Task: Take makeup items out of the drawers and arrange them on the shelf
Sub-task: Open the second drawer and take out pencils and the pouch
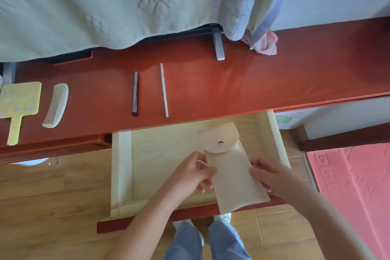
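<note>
A cream pouch (233,177) with a round snap flap lies tilted over the open pale-wood drawer (122,167), its lower end past the drawer's red front. My left hand (191,174) grips its left edge and my right hand (267,176) grips its right edge. On the red shelf top (253,82) lie a yellow hand mirror (18,103), a white comb (56,105), a dark pencil (135,93) and a silver stick (164,89), side by side.
A pale green quilted cloth (105,6) hangs over a screen at the back, whose metal foot (219,47) stands on the shelf. A pink cloth (267,43) lies at the back right. Below are wood flooring and a pink mat (354,186).
</note>
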`<state>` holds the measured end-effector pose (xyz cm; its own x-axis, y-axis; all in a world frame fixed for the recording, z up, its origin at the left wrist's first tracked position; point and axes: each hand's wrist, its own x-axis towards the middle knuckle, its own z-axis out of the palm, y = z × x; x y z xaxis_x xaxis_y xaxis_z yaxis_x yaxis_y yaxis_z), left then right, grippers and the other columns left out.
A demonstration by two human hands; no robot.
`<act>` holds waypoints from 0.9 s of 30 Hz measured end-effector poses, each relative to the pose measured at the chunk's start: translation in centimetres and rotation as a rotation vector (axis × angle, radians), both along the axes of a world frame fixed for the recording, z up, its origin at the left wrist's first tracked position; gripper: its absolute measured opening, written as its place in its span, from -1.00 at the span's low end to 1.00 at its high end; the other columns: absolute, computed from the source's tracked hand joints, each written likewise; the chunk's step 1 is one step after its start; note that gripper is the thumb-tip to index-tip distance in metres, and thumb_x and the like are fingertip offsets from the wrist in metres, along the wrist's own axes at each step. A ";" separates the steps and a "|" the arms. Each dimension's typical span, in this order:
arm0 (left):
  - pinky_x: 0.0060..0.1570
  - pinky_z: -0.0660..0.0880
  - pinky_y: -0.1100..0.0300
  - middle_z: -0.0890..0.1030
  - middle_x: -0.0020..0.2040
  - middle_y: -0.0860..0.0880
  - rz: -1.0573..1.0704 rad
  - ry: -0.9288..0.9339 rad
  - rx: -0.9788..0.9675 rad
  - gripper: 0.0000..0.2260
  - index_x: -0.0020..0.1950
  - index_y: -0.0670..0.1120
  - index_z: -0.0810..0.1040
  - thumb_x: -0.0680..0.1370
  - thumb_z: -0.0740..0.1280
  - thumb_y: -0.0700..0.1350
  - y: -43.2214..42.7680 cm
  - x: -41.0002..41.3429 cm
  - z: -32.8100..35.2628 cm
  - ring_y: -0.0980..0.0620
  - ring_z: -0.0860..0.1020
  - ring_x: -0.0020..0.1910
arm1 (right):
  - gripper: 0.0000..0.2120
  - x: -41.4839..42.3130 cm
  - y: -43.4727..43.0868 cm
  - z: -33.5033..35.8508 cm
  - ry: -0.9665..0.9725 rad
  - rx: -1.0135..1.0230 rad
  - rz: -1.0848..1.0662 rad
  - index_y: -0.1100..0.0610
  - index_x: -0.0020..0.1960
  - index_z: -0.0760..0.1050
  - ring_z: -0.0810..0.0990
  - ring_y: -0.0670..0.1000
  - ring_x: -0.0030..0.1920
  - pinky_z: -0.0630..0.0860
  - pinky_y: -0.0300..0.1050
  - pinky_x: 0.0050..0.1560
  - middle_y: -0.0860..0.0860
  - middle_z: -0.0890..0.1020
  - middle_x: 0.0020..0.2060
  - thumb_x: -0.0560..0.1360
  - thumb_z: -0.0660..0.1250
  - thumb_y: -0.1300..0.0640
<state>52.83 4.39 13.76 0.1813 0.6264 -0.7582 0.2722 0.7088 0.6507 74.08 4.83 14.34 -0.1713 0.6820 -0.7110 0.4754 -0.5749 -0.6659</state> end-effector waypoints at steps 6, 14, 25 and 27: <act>-0.29 0.51 0.24 0.63 -0.18 0.02 -0.059 0.115 0.325 -0.86 0.07 0.02 0.42 0.55 0.30 -0.13 1.2 -0.4 5.2 0.18 0.58 -0.31 | -0.80 0.2 0.7 3.4 0.110 0.246 -0.024 -0.04 -0.03 0.57 0.39 -0.20 -0.47 0.33 -0.36 -0.41 -0.15 0.50 -0.45 0.53 0.24 0.22; -0.56 0.33 0.36 0.61 -0.13 -0.02 0.024 0.293 0.585 -0.87 0.10 -0.02 0.43 0.57 0.28 -0.15 12.7 -0.1 3.4 0.28 0.48 -0.51 | -0.81 -2.7 11.4 1.6 -0.201 0.568 -0.024 0.00 0.05 0.51 0.50 -0.11 -0.31 0.37 -0.25 -0.34 -0.10 0.56 -0.26 0.52 0.18 0.17; -0.14 0.48 0.28 0.58 -0.16 -0.08 0.201 0.519 0.760 -0.74 0.20 -0.14 0.48 0.52 0.33 -0.15 14.3 1.2 -0.7 0.01 0.56 -0.22 | -0.73 -3.0 13.7 -1.8 -0.379 0.717 -0.155 0.15 0.20 0.45 0.51 0.09 0.02 0.36 -0.13 -0.03 0.10 0.55 0.08 0.52 0.18 0.17; -0.13 0.41 0.34 0.55 -0.15 -0.05 0.170 0.572 0.869 -0.74 0.20 -0.14 0.49 0.54 0.31 -0.11 11.8 0.8 -0.4 0.04 0.53 -0.19 | -0.75 -2.3 11.6 -1.3 -0.377 0.783 -0.151 0.13 0.20 0.45 0.48 -0.01 -0.08 0.31 -0.19 -0.11 0.05 0.53 0.05 0.54 0.18 0.16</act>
<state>53.59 16.15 13.33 -0.2030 0.9790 0.0186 0.6395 0.1182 0.7596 71.81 16.46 12.99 0.1121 0.9935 -0.0206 0.6987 -0.0935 -0.7093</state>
